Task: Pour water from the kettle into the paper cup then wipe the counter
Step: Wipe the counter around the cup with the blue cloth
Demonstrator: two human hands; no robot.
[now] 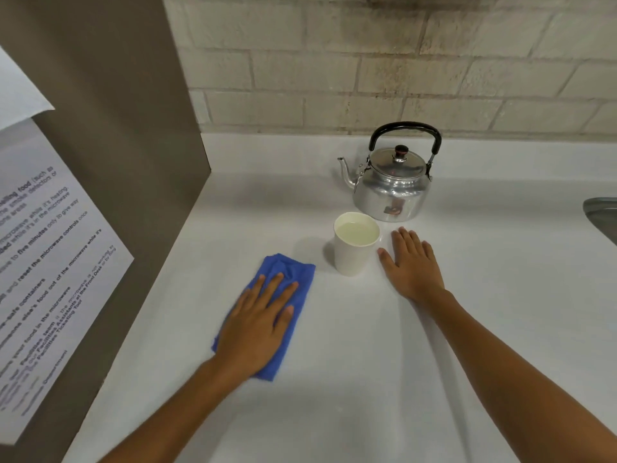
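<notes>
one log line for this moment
phase: wiping | left hand: flat on blue cloth | right hand: flat on counter | paper cup: filled | kettle: upright

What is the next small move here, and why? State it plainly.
Probably slide the left hand, pressed flat on the blue cloth, across the white counter. The paper cup already holds water and the kettle stands upright behind it, so only wiping seems left. The right hand rests flat beside the cup.

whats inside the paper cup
The paper cup holds clear liquid, likely water, close to its rim. The bottom shows pale through it; nothing else is visible inside.
</notes>
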